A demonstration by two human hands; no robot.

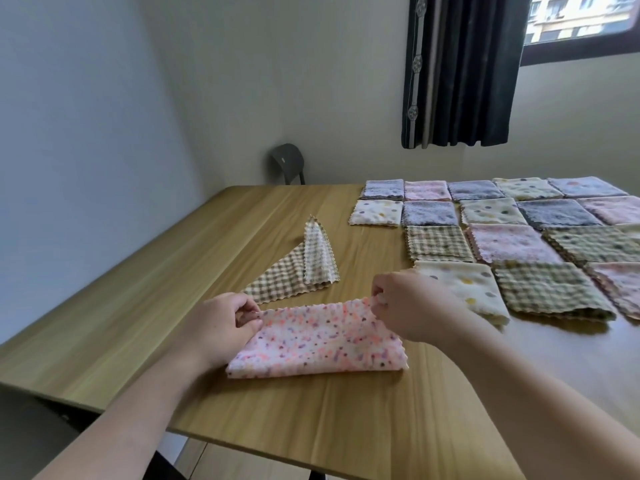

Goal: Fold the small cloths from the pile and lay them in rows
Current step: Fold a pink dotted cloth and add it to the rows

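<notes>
This is looking like a plain room in a home, likely a flat. Pale bare walls [104, 98] are meeting in a corner behind a large light-wood laminate table [225, 230], a dark grey plastic chair [288, 162] is standing against the far wall, and a heavy black pleated curtain [464, 71] is hanging beside a dark-framed window [588, 36]. Through the glass a beige residential block [561, 12] is showing — and soft folded household cloths [512, 237] are lying in rows on the tabletop.

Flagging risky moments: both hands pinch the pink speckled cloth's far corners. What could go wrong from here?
1. The right hand works right beside the folded cream dotted cloth; it could drag that cloth out of its row.
2. The pink speckled cloth is pinched only at two corners; its fold may land skewed.
</notes>
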